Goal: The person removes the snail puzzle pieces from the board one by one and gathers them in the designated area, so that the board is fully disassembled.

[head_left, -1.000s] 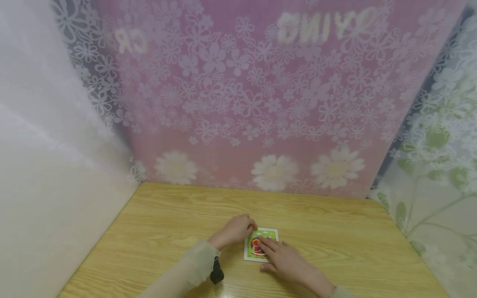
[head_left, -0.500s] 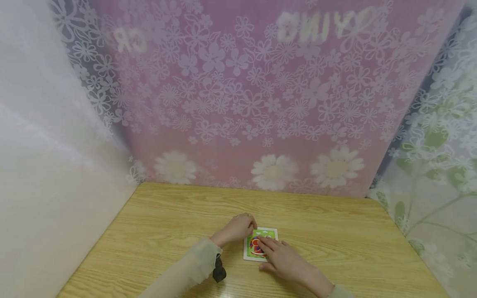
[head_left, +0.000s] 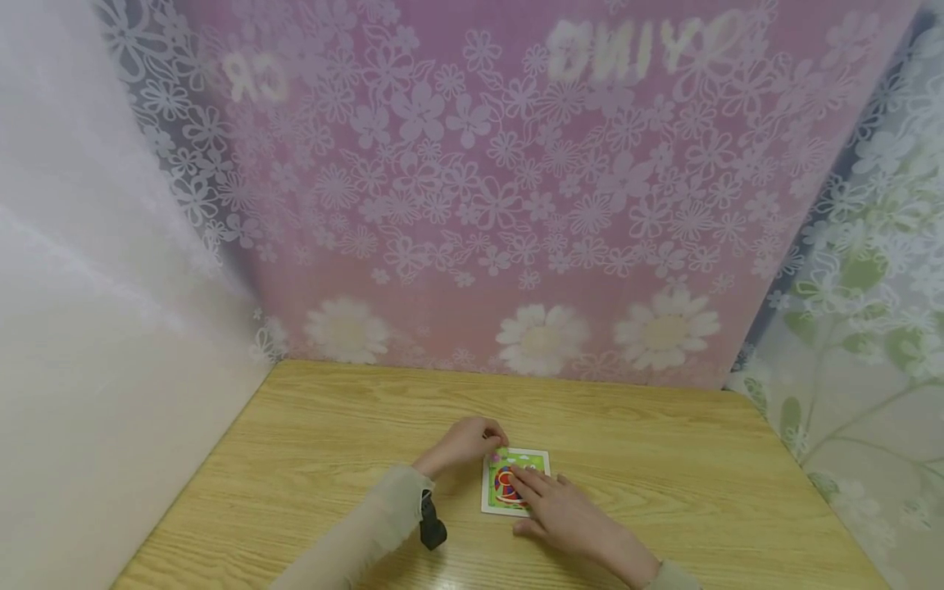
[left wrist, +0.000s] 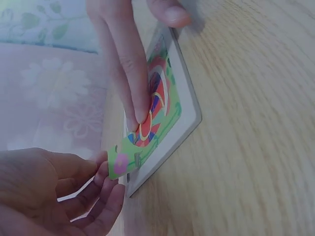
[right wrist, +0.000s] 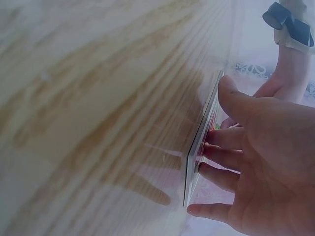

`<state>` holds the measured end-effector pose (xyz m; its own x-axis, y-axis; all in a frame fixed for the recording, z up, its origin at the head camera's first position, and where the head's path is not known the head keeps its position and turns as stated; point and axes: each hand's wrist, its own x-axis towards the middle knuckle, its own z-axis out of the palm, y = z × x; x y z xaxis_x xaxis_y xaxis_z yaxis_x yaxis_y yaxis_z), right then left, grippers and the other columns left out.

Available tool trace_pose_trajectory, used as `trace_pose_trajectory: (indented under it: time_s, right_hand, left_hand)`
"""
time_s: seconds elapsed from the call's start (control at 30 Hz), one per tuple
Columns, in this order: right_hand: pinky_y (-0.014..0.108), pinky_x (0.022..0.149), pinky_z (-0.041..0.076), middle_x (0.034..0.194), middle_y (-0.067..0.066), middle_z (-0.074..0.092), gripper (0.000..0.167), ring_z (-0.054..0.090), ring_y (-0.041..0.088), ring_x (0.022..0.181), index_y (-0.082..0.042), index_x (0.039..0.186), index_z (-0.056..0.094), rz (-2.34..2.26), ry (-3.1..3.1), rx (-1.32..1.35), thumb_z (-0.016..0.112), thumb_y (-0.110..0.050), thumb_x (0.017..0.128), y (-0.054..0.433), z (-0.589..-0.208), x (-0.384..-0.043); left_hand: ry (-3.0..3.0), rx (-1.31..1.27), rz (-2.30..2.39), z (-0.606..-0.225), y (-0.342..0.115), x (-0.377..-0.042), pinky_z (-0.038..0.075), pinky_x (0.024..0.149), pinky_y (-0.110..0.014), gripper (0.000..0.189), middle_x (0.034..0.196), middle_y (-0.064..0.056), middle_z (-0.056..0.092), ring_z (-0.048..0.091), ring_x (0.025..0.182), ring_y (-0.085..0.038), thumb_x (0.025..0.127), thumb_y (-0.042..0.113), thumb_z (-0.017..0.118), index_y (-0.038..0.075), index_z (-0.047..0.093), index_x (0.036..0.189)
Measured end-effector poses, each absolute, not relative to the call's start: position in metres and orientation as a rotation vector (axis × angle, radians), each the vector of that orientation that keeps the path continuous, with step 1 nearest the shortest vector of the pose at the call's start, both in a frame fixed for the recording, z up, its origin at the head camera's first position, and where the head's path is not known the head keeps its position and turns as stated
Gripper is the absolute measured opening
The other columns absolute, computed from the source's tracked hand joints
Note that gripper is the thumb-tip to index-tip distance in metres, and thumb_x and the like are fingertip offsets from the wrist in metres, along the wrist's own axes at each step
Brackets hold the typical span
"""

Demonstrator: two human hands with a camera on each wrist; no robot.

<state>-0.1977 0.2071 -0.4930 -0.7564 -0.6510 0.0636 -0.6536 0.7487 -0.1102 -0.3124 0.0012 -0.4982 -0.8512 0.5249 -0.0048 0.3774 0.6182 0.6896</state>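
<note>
A small jigsaw puzzle board (head_left: pixel 505 514) with a white border and a snail-like picture in red, blue and green lies flat on the table. My left hand (head_left: pixel 463 445) is at its far left corner, thumb and fingers pinching a green puzzle piece (left wrist: pixel 119 163) with a pink patch. In the left wrist view that piece is tilted up from the corner of the board. My right hand (head_left: pixel 574 512) rests its straight fingertips on the middle of the picture and covers the board's right part. The right wrist view shows those fingers (right wrist: pixel 224 160) touching the board's top.
The board lies on a wood-grain table (head_left: pixel 354 418). A pink flowered curtain (head_left: pixel 457 205) hangs at the back, with a pale wall (head_left: pixel 96 328) to the left and a leaf-patterned sheet (head_left: pixel 870 328) to the right. A black camera mount (head_left: pixel 432 528) is strapped to the left wrist.
My left hand has shifted slightly up and left, and the green piece's corner has lifted with its fingers. My right hand stays in place on the board.
</note>
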Motion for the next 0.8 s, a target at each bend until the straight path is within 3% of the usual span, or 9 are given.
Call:
trace_pose_trajectory:
  time_s: [0.13, 0.43, 0.63, 0.8]
  right_hand:
    - [0.063, 0.097, 0.049, 0.155, 0.015, 0.045, 0.069, 0.051, 0.037, 0.136, 0.001, 0.148, 0.049, 0.173, -2.921, 1.085, 0.056, -0.049, 0.101, 0.207, -0.495, -0.197]
    - [0.064, 0.096, 0.049, 0.156, 0.017, 0.044, 0.071, 0.051, 0.038, 0.136, 0.002, 0.148, 0.048, 0.167, -2.925, 1.091, 0.055, -0.05, 0.101, 0.207, -0.495, -0.196]
    - [0.064, 0.096, 0.049, 0.155, 0.017, 0.045, 0.071, 0.051, 0.039, 0.135, 0.003, 0.148, 0.048, 0.191, -2.923, 1.095, 0.055, -0.05, 0.101, 0.208, -0.493, -0.195]
    - [0.063, 0.096, 0.049, 0.154, 0.016, 0.046, 0.071, 0.052, 0.038, 0.135, 0.002, 0.148, 0.048, 0.186, -2.915, 1.089, 0.056, -0.05, 0.1, 0.207, -0.494, -0.195]
  left_hand:
    - [2.572, 0.713, 1.154, -0.498, -0.003, -0.314, 0.051, 0.076, -0.028, 0.017, 0.099, 0.003, 0.073, 0.062, 0.088, -0.009, 0.103, 0.015, 0.061, 0.014, 0.078, 0.1]
    - [2.431, 0.607, 1.329, -0.497, -0.007, -0.309, 0.057, 0.069, -0.027, 0.016, 0.092, -0.006, 0.075, 0.069, 0.076, -0.015, 0.099, 0.016, 0.067, 0.004, 0.078, 0.103]
    - [2.326, 0.523, 1.426, -0.498, -0.01, -0.304, 0.061, 0.069, -0.033, 0.025, 0.084, -0.011, 0.074, 0.073, 0.076, -0.023, 0.101, 0.021, 0.066, -0.001, 0.077, 0.103]
    - [2.278, 0.49, 1.484, -0.499, -0.012, -0.3, 0.062, 0.07, -0.035, 0.019, 0.088, -0.014, 0.075, 0.074, 0.078, -0.027, 0.098, 0.013, 0.069, -0.003, 0.076, 0.104]
